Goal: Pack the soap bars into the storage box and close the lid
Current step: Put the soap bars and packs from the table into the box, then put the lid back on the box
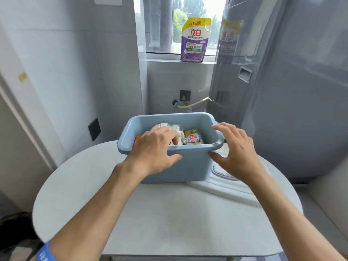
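A blue storage box (188, 162) stands open on a round white table (169, 213). Inside it lie wrapped soap bars: a yellow-green one (194, 137) at the right, a white-wrapped one (170, 127) at the back, and an orange edge (137, 139) at the left. My left hand (154, 149) reaches over the box's near rim, fingers down among the bars; whether it grips one is hidden. My right hand (235, 149) hovers with spread fingers at the box's right rim, holding nothing. The white lid (226, 183) lies flat on the table to the right of the box.
A purple detergent pouch (194, 40) stands on the windowsill behind. A tall grey appliance (282, 91) rises close on the right. The tiled wall on the left carries a dark switch plate (94, 129). A socket and a white hose (192, 104) sit behind the box.
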